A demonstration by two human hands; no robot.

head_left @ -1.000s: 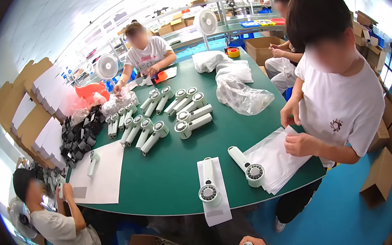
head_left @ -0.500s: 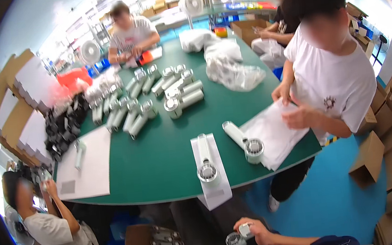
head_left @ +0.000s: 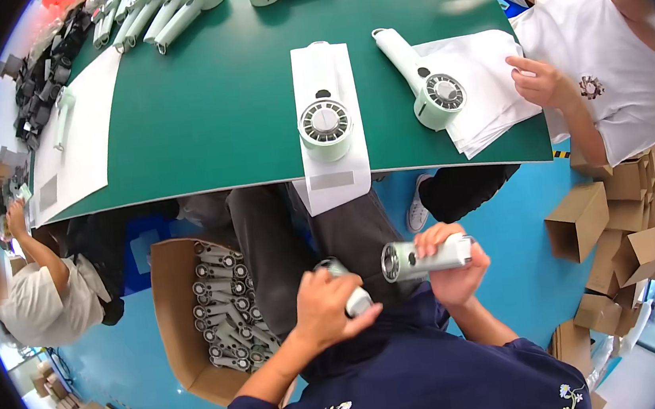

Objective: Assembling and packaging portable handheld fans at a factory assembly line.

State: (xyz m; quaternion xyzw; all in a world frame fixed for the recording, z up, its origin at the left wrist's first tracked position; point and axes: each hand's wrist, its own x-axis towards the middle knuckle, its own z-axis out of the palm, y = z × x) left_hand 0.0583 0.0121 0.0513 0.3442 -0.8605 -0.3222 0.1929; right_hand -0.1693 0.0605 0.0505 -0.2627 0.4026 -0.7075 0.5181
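My left hand (head_left: 324,307) is closed around a pale handheld fan (head_left: 359,303), partly hidden by my fingers and smeared by motion. To its right, my right hand (head_left: 455,267) grips another pale green and white handheld fan (head_left: 402,262), its round grey end pointing left. Both hands are above my lap, apart from each other. Ahead, at the table edge, a handheld fan (head_left: 326,129) lies on a white paper strip (head_left: 334,192) that overhangs the edge. A second fan (head_left: 434,97) rests partly on a stack of white sheets (head_left: 481,68).
An open cardboard box (head_left: 176,324) full of handheld fans stands left of my legs. More fans (head_left: 180,20) lie across the green table (head_left: 206,113). A co-worker's hand (head_left: 538,80) is over the sheets at the right. Another person (head_left: 57,289) sits at the left.
The view has tilted down toward my lap. My hands were close together over a fan; now they are apart, each with one in its grip. The co-worker at right has moved an arm.
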